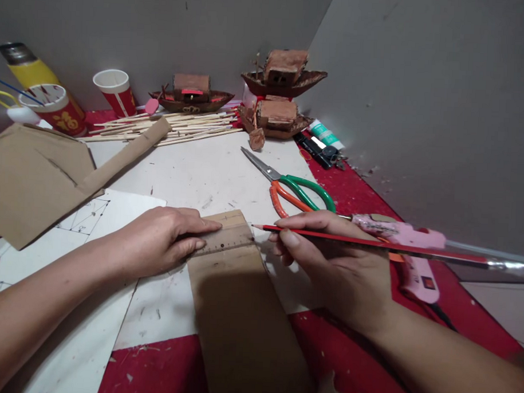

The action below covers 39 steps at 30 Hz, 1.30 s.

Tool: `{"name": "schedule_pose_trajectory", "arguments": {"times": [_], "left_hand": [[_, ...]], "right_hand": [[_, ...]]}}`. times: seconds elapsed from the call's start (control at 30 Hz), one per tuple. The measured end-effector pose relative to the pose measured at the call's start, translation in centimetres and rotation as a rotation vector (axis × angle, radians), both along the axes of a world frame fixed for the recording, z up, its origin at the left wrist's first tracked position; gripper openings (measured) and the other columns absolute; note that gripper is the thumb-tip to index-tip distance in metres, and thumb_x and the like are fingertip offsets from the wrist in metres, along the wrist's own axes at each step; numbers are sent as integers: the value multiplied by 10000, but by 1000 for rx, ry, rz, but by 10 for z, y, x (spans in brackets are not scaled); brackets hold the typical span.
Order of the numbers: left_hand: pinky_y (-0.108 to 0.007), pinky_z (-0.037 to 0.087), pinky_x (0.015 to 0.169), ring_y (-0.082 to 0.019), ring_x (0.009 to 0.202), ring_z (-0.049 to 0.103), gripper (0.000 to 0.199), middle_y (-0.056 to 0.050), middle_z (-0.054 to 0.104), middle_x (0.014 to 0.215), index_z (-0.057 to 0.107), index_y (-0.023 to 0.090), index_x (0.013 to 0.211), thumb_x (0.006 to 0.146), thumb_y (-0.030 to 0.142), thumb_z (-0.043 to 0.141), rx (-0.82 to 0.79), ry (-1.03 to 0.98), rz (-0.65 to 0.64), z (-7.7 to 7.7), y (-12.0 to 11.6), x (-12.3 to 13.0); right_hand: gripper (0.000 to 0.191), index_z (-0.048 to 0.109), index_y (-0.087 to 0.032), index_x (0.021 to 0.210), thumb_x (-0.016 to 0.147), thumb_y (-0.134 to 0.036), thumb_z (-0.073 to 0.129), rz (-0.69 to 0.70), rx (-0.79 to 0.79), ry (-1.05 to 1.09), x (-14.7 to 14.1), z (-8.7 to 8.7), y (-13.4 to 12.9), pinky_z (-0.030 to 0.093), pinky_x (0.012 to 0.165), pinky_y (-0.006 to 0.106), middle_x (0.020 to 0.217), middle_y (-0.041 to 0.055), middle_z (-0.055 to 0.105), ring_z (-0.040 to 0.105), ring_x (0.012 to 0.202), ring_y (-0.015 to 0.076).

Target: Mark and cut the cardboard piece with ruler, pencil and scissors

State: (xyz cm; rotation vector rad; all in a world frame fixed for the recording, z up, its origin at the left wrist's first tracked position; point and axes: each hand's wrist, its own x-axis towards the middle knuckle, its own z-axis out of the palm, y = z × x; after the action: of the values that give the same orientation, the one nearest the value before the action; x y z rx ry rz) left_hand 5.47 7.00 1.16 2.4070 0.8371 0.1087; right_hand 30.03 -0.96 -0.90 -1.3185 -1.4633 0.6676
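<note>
My left hand presses a clear ruler flat with thumb and fingertips across the far end of a long brown cardboard strip. Pinched in my right hand is a red pencil, its point just off the right edge of the strip, close to the ruler's end. The pencil's back end reaches out to the right. Faint pencil lines show on the cardboard by the ruler. Scissors with green and orange handles lie partly open just beyond my right hand.
Behind stand brown model boats, thin wooden sticks and paper cups. More cardboard lies left, over a paper with drawn lines. A pink glue gun with a cord is at right, near the wall.
</note>
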Motion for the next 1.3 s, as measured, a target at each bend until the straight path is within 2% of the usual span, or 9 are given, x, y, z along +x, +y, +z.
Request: {"name": "schedule_pose_trajectory", "arguments": {"times": [0.23,0.57,0.83,1.03,1.13,1.3], "left_hand": [[-299,502,731,-200,858,670,412,-103,725,1034,635,218,1322,944,219,471,9,-32,1,-4,-1,-1],[-328,520,736,-214,826,676,403,-122,720,991,656,172,1287,941,226,459,31,-48,0,-6,-2,-2],[-297,514,688,-204,820,675,403,-132,718,990,650,154,1291,955,239,444,56,-74,-28,-11,-2,-4],[-293,518,683,-194,794,675,401,-118,721,966,646,174,1300,959,245,448,52,-70,-18,-12,-3,-3],[-306,525,699,-200,797,677,402,-123,723,965,653,169,1294,956,251,452,54,-80,-18,-12,-3,-3],[-307,522,702,-200,784,677,408,-127,727,968,657,161,1289,939,228,459,42,-57,-5,-10,-3,-2]], "right_hand": [[36,702,-214,870,859,-195,673,-35,-3,69,3,5,1,521,545,292,746,25,703,648,614,164],[62,703,-212,839,836,-169,659,-19,-26,24,1,5,3,497,555,288,748,25,704,641,623,160],[56,697,-216,837,821,-180,656,-4,-29,36,0,5,4,490,523,280,742,30,705,652,661,173],[69,694,-220,833,822,-164,656,6,-12,21,-1,6,5,518,559,288,746,29,712,658,652,170],[94,692,-220,863,854,-146,635,98,-3,21,1,6,4,524,569,276,763,24,724,662,644,159],[133,702,-196,981,912,-147,599,387,11,-67,1,1,0,534,628,262,864,45,736,676,705,149]]}}
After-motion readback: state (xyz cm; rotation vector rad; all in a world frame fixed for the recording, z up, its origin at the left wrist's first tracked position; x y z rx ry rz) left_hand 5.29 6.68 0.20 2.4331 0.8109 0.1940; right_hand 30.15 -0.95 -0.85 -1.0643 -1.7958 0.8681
